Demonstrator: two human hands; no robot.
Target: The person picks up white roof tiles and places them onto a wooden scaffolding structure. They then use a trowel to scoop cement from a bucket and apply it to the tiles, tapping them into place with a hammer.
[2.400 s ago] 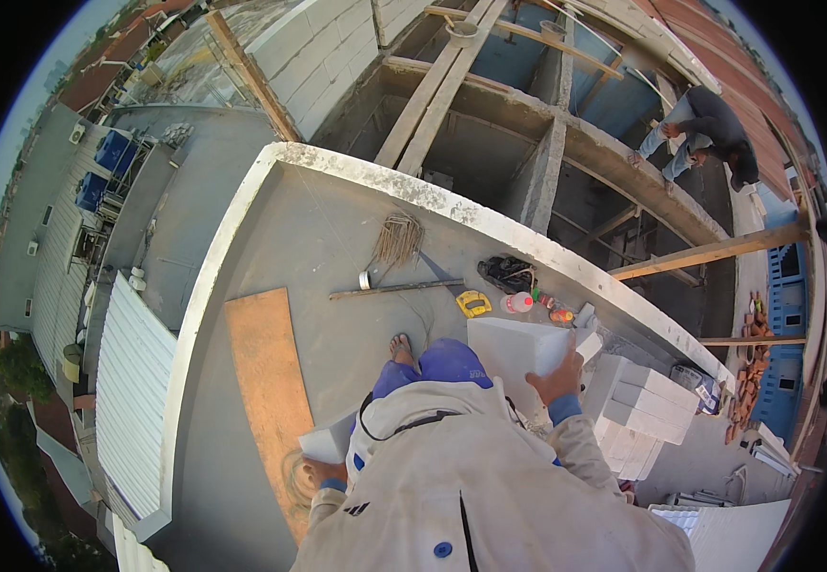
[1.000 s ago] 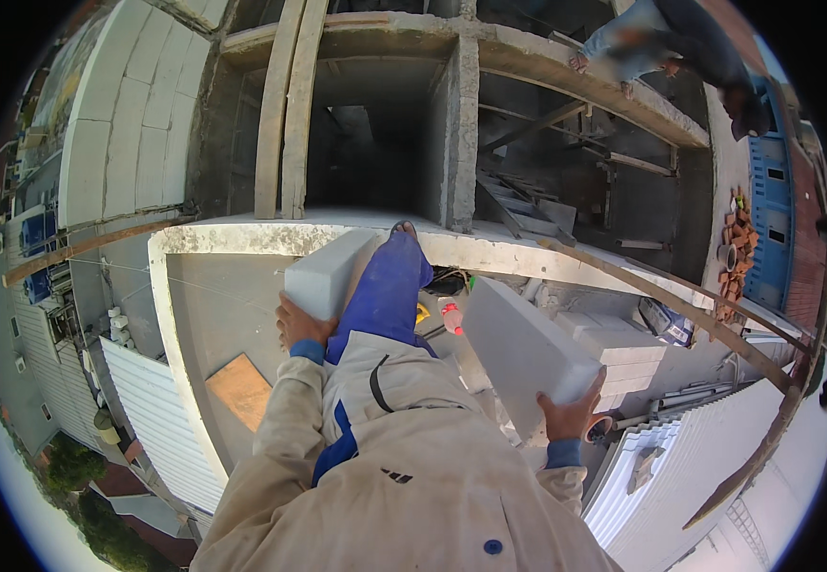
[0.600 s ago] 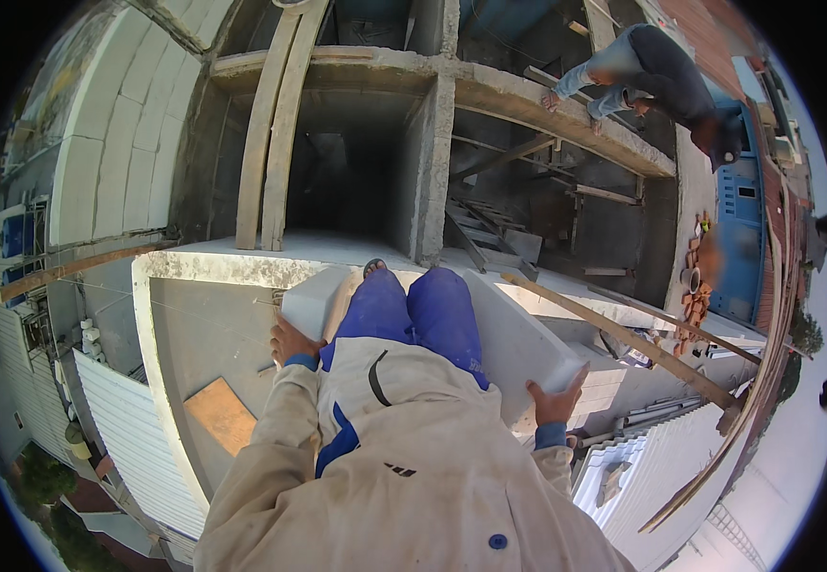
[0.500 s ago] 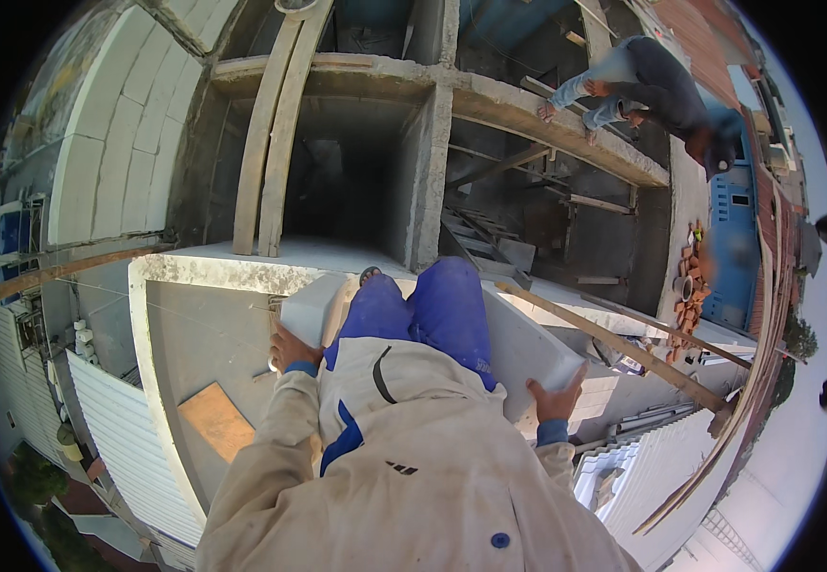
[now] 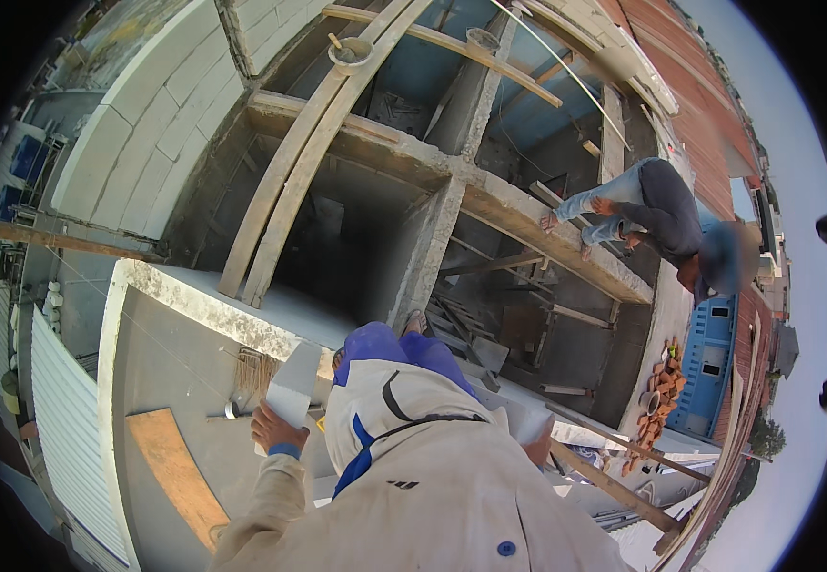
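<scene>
A long pale grey building block (image 5: 292, 383) lies across the front of my body, its middle hidden by my jacket and legs. My left hand (image 5: 278, 431) is closed on its left end, fingers at the outer edge. My right hand (image 5: 539, 446) grips the right end, partly covered by my sleeve and jacket. Below my blue trousers, a foot (image 5: 415, 322) shows at the near end of a concrete beam (image 5: 433, 243).
Deep openings lie between concrete beams ahead. Two planks (image 5: 304, 143) span the left opening, with a mortar bucket (image 5: 351, 55) at their far end. Another person (image 5: 656, 210) crouches on the right beam. Orange bricks (image 5: 663, 391) are piled at right; a plywood sheet (image 5: 177, 472) lies at left.
The view has turned and my knees are less bent in front of me. Both hands still hold the block, whose left end now stands more upright. The other person stays crouched.
</scene>
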